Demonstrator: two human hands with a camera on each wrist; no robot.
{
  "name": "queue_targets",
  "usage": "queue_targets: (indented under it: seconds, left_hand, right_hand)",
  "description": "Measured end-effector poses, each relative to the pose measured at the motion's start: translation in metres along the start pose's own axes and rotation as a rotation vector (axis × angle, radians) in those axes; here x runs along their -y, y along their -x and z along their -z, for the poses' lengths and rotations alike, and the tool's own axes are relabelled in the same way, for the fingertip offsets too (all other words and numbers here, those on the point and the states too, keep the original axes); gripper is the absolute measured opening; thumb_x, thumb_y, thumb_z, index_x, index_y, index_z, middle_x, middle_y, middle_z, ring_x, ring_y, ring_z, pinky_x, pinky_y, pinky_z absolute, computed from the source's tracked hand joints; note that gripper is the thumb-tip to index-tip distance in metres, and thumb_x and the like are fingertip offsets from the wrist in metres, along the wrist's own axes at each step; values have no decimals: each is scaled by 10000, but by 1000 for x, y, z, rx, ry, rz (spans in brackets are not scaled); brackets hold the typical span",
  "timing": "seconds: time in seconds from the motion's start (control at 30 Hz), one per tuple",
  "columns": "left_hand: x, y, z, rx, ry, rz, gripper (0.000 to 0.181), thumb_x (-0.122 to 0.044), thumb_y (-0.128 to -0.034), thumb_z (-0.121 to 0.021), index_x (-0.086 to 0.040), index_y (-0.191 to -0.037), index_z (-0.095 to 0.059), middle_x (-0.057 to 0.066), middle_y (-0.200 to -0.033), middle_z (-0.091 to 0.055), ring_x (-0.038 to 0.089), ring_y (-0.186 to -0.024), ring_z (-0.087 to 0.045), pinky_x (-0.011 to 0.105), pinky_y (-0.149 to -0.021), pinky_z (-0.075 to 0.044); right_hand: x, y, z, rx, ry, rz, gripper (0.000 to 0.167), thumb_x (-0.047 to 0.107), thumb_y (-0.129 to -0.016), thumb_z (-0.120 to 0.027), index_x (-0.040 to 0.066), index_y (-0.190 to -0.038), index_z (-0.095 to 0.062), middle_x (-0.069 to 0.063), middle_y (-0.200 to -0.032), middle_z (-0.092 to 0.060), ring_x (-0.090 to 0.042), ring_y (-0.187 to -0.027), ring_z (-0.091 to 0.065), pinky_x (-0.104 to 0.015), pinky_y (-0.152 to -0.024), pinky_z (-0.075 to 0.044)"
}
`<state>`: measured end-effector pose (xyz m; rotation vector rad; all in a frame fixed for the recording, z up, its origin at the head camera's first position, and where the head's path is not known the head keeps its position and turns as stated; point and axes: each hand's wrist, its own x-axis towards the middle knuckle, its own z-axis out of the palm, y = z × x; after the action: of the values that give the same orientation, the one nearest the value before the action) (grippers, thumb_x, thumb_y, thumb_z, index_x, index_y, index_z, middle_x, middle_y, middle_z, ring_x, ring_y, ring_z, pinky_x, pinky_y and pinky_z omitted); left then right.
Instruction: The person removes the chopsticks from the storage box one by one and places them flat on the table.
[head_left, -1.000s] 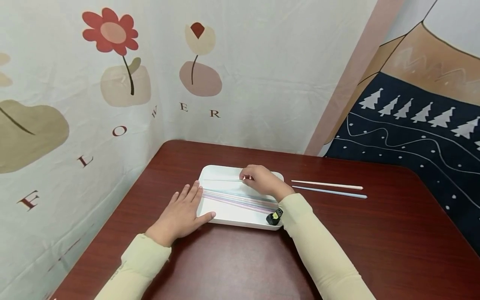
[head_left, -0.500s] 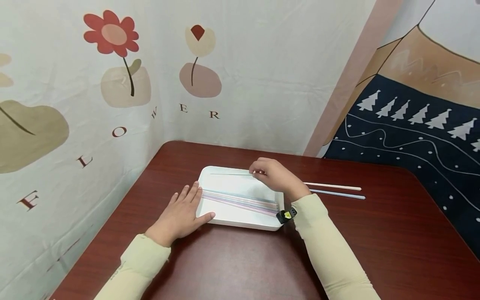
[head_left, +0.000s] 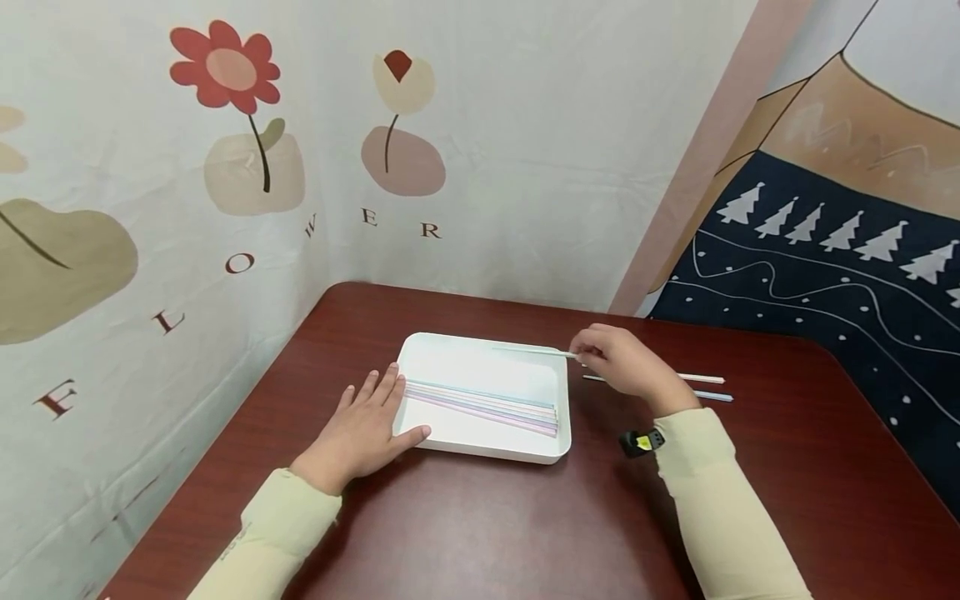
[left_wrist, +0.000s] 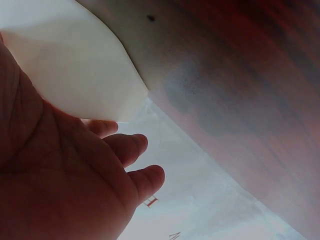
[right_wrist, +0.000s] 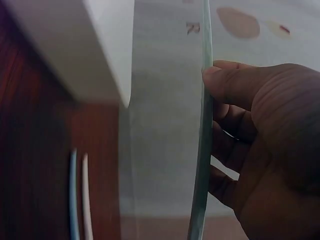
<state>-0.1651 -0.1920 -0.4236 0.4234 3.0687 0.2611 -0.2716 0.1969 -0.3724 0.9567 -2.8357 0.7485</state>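
Right hand (head_left: 618, 358) is now sitting beyond the tray's right edge, centre-right of the frame; half a second ago it was hovering over the upper right of the tray. It is pinching a pale green chopstick (right_wrist: 204, 150) between thumb and fingers. That chopstick is leaving the tray (head_left: 442, 358): its thin end is still pointing back over the upper-right rim in the head view, and whether it is touching the rim, can't tell. Looks like the step in hand is carrying this one out to the right, extraction mostly done, setting-down not yet done.

Left hand (head_left: 363, 425) isn't shifting: fingers are spreading along the tray's left edge, thumb is lying by the front edge, grasping nothing, seemingly steadying it.

The multicoloured chopstick bundle (head_left: 483, 406) is staying put across the lower middle of the tray. A pinkish-white chopstick (head_left: 701, 378) and a blue chopstick (head_left: 712, 396) are lying on the reddish-brown table (head_left: 465, 533) at centre-right, partly hidden behind the right hand and wrist in the head view.
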Motion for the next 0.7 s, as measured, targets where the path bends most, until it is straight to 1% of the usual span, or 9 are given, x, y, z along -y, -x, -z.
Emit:
queue_targets:
  seconds: [0.07,0.17,0.23,0.37,0.53,0.7]
  left_hand:
    - [0,0,0,-1,1,1,945,-677,-947,-454,45,-1533,-287,198,-1626,-172,459,-1461,-183,650,-1131,-167]
    - [0,-1,0,1,0,1,945,-675,-948,-453,46,-1534,-284,201,-1625,-172,459,-1461,-180,649,-1131,-168]
    - [0,0,0,4,-1,3,948,-681,-948,-447,46,-1534,-282,201,-1625,-170,459,-1462,-178,650,-1131,-167]
    - [1,0,0,0,-3,2,955,-692,-946,-435,45,-1535,-282,201,-1625,-170,458,-1463,-178,649,-1131,-166]
    - [1,-1,-1,-7,2,-2,952,-687,-946,-443,44,-1534,-286,201,-1624,-175,459,-1462,-180,651,-1131,-163]
    - [2,0,-2,-7,1,-3,952,-687,-946,-443,45,-1533,-285,201,-1624,-175,459,-1462,-180,653,-1130,-163]
  right_hand:
    - [-11,9,4,-3,10,-41,123,44,-950,-650,136,-1002,-713,-19,-952,-645,-179,-838,-560,-365,-751,-519]
    - [-29,23,8,0,25,-75,116,29,-950,-641,117,-991,-703,-25,-922,-631,-194,-832,-547,-386,-752,-504]
    - [-39,32,11,11,41,-91,111,10,-943,-637,95,-984,-696,-17,-902,-617,-201,-827,-539,-395,-749,-492]
    - [-56,49,14,22,73,-108,126,-24,-925,-637,87,-962,-684,2,-878,-599,-205,-818,-531,-409,-746,-479]
    - [-71,67,12,20,80,-136,153,-38,-918,-641,112,-933,-670,-2,-876,-600,-206,-809,-536,-431,-755,-486]
    - [-80,78,11,39,94,-164,140,-22,-926,-643,116,-914,-658,5,-868,-594,-201,-800,-525,-428,-742,-477]
